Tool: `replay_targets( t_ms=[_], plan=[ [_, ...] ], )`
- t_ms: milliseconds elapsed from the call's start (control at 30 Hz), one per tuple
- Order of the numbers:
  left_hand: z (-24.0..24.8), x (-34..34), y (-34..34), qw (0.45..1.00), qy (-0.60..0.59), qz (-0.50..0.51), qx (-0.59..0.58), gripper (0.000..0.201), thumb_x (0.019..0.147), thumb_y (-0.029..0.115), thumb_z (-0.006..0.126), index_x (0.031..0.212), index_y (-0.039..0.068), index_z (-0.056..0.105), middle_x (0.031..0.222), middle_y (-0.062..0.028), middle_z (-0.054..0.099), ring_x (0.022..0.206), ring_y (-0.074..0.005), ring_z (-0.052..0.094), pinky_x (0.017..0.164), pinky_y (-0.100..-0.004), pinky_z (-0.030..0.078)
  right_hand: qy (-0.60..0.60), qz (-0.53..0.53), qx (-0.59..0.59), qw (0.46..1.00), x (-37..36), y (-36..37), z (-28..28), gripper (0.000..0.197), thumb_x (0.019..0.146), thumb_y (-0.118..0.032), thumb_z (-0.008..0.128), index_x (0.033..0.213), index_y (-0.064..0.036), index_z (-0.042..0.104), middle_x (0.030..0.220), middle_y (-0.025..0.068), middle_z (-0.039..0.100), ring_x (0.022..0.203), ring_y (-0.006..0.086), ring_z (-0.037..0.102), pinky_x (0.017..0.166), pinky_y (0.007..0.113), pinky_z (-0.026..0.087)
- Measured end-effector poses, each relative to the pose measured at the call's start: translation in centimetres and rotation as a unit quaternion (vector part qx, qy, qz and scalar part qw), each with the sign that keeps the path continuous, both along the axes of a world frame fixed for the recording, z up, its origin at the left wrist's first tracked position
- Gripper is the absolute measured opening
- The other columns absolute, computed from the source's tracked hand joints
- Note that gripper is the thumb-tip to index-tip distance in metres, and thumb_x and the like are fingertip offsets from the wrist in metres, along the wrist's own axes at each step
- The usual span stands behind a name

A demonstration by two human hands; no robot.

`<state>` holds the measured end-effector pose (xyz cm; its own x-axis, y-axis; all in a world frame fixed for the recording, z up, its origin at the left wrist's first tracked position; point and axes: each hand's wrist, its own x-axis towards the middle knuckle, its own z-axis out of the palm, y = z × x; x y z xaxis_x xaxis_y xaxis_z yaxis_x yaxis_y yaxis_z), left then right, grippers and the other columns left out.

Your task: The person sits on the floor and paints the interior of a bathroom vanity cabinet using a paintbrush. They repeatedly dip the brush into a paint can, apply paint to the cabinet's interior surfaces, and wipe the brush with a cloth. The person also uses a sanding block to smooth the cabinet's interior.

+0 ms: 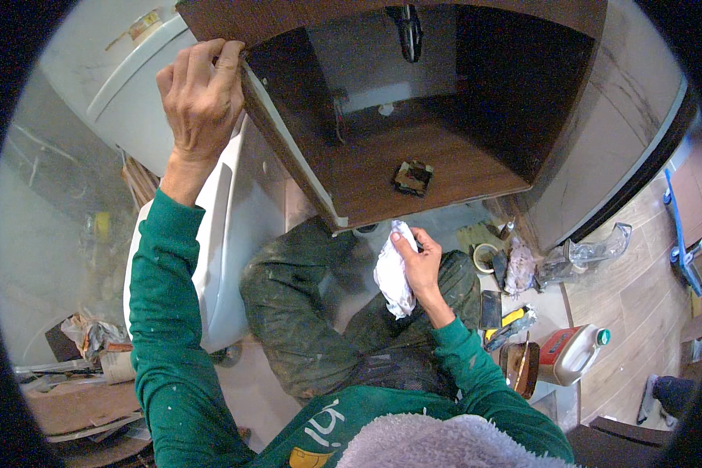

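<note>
In front of me stands a dark brown wooden cabinet with its inside exposed. My left hand is closed over the cabinet's upper left front corner, its fingertips curled at the edge. Low in front of the cabinet, above my lap, my right hand pinches a crumpled white cloth between thumb and fingers. The cloth hangs down and touches nothing else that I can make out. Inside the cabinet, a black pipe comes down at the back, and a small dark square piece lies on its bottom panel.
A white toilet stands close on the left. To the right lie a scraper blade, a yellow-handled tool, a round container and a clear plastic bottle. Nearby is a green-capped jug. Another person's foot shows at far right.
</note>
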<state>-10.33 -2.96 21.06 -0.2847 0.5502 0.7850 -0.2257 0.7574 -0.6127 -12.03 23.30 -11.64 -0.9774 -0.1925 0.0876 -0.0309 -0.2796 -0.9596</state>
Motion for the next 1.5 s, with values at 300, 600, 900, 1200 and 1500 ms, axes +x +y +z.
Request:
replay_targets(
  t_ms=[300, 600, 900, 1200, 1500],
  plan=[
    [0.4, 0.2, -0.1, 0.991, 0.012, -0.131, 0.025, 0.021, 0.079, 0.009, 0.077, 0.100, 0.011, 0.074, 0.095, -0.0029, 0.070, 0.085, -0.0207, 0.064, 0.077, -0.0337, 0.043, -0.007, 0.001, -0.006, 1.000, -0.1, 0.5, -0.2, 0.020, 0.089, -0.016, 0.077, 0.100, 0.0000, 0.072, 0.083, 0.0026, 0.071, 0.072, 0.0086, 0.062, 0.065, 0.026, 0.051],
    [1.7, 0.7, 1.4, 0.997, -0.017, -0.067, 0.022, 0.020, 0.080, 0.011, 0.078, 0.100, 0.011, 0.074, 0.094, -0.0032, 0.071, 0.087, -0.0213, 0.066, 0.078, -0.0345, 0.044, -0.021, 0.009, -0.012, 1.000, 0.1, 0.2, -0.5, 0.017, 0.091, -0.013, 0.075, 0.099, 0.0021, 0.071, 0.085, 0.0000, 0.069, 0.073, 0.0054, 0.059, 0.067, 0.022, 0.048],
    [-3.2, 3.2, 5.6, 0.737, -0.197, -0.282, 0.582, 0.014, 0.097, 0.007, 0.066, 0.103, -0.005, 0.067, 0.090, -0.0142, 0.073, 0.080, -0.0174, 0.072, 0.066, -0.0256, 0.055, -0.025, 0.011, -0.022, 0.999, 0.2, 0.2, -0.5, 0.019, 0.089, -0.014, 0.077, 0.101, 0.0000, 0.072, 0.084, 0.0014, 0.070, 0.071, 0.0079, 0.061, 0.064, 0.025, 0.051],
    [-3.6, -1.7, 8.7, 0.222, -0.165, -0.639, 0.718, 0.018, 0.101, 0.009, 0.052, 0.118, 0.009, 0.057, 0.119, -0.0153, 0.063, 0.128, -0.0333, 0.054, 0.102, -0.0515, 0.044, -0.037, 0.038, -0.007, 0.999, 1.8, -0.1, 0.8, 0.019, 0.089, -0.014, 0.076, 0.101, 0.0011, 0.072, 0.086, 0.0037, 0.071, 0.074, 0.0087, 0.063, 0.066, 0.026, 0.051],
    [-4.5, -3.7, 7.9, 0.038, -0.086, -0.726, 0.682, 0.012, 0.102, 0.011, 0.050, 0.112, 0.007, 0.057, 0.115, -0.0130, 0.062, 0.116, -0.0275, 0.058, 0.092, -0.0484, 0.045, -0.010, 0.029, 0.014, 0.999, 2.2, 0.1, 0.6, 0.019, 0.092, -0.013, 0.075, 0.101, 0.0028, 0.070, 0.085, 0.0008, 0.069, 0.072, 0.0055, 0.060, 0.067, 0.023, 0.048]
  ],
)
